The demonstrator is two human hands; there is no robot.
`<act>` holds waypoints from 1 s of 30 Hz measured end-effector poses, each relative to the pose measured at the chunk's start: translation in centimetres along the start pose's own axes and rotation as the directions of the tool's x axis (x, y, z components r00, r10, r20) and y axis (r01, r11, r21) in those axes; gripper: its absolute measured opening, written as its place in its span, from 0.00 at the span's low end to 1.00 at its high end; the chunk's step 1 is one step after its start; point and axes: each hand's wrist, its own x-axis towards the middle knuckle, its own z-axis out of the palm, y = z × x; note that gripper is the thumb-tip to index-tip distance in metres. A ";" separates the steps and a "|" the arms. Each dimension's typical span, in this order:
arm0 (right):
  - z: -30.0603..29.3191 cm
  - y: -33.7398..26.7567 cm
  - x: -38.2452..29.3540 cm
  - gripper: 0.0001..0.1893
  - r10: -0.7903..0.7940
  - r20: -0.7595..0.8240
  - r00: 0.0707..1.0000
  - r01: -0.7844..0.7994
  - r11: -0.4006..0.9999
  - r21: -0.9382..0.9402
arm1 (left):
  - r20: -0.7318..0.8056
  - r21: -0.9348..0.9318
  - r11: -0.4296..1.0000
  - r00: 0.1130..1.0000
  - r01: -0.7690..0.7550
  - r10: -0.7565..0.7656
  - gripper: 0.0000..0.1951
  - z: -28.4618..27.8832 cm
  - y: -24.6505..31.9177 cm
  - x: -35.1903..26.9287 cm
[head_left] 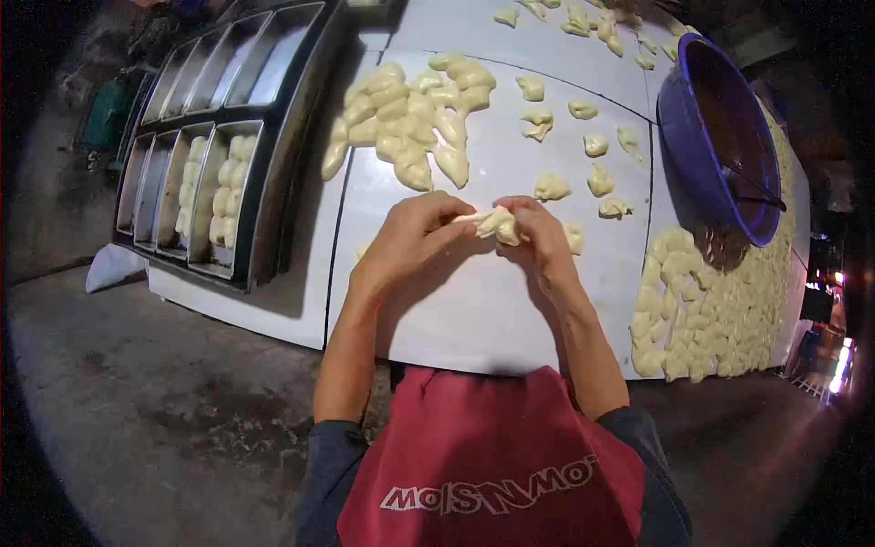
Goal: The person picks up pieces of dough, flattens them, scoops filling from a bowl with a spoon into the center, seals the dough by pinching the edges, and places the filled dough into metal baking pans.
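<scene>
Between my two hands a piece of pale dough (502,225) is stretched just above the white table (472,308). My left hand (427,222) pinches its thin, drawn-out end between thumb and fingers. The thicker, folded end is gripped by my right hand (536,232). Beyond my left hand lies a heap of smooth, elongated dough pieces (410,116), touching one another. Small torn dough lumps (552,186) are scattered past my right hand. One more lump (574,237) shows partly behind my right wrist.
On the left stands a rack of long metal loaf pans (225,198); two pans hold rows of dough balls (229,191). A purple basin (711,143) with a dark stick rests at right. Many flattened dough pieces (704,321) cover the table's right side. More lumps (577,24) lie far back.
</scene>
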 end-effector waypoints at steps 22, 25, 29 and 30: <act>-0.4 -2.1 0.1 0.08 0.029 0.145 0.989 -0.047 0.992 0.120 | -0.140 0.599 0.730 0.854 -0.330 0.501 0.12 2.5 -2.4 0.0; -2.2 -3.5 -1.4 0.08 -0.162 0.226 0.961 0.080 0.939 0.333 | -0.167 0.705 0.661 0.845 -0.257 0.507 0.17 2.4 -3.4 0.2; -2.9 -4.3 -1.3 0.29 -0.150 0.044 0.988 0.121 0.911 0.395 | -0.020 0.695 0.655 0.903 -0.296 0.429 0.41 2.2 -2.5 -0.4; -3.0 -3.7 -1.0 0.29 -0.141 0.063 0.988 0.112 0.934 0.339 | -0.070 0.706 0.648 0.883 -0.286 0.465 0.44 2.6 -2.0 -0.6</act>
